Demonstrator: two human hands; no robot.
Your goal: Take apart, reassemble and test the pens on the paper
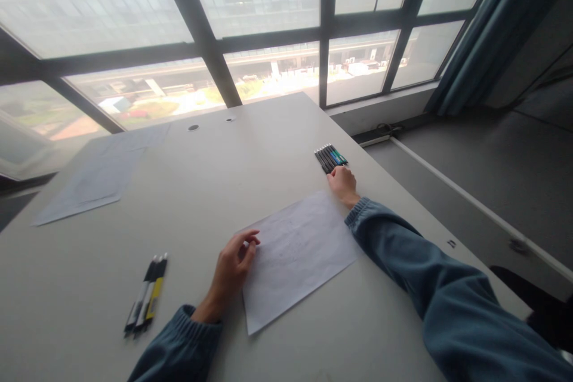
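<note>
A sheet of paper lies on the tabletop, near the front edge and a little turned, with a faint drawing on it that is too pale to read. The left hand rests at the left edge of this sheet — the fingers are loosely curled and the fingertips touch the paper's corner, pinching nothing. The right hand is stretched toward the right edge of the tabletop, just beyond the far right corner of the sheet. It reaches a row of dark pens that lie side by side there, some with blue or green ends; the fingers are bent over the near tips of the pens, but I cannot tell if they already grip one. Both arms wear blue sleeves. Near the front left corner of the tabletop lie three more pens close together — one has a yellow part. Far on the left side, near the window edge, another large sheet lies flat.
</note>
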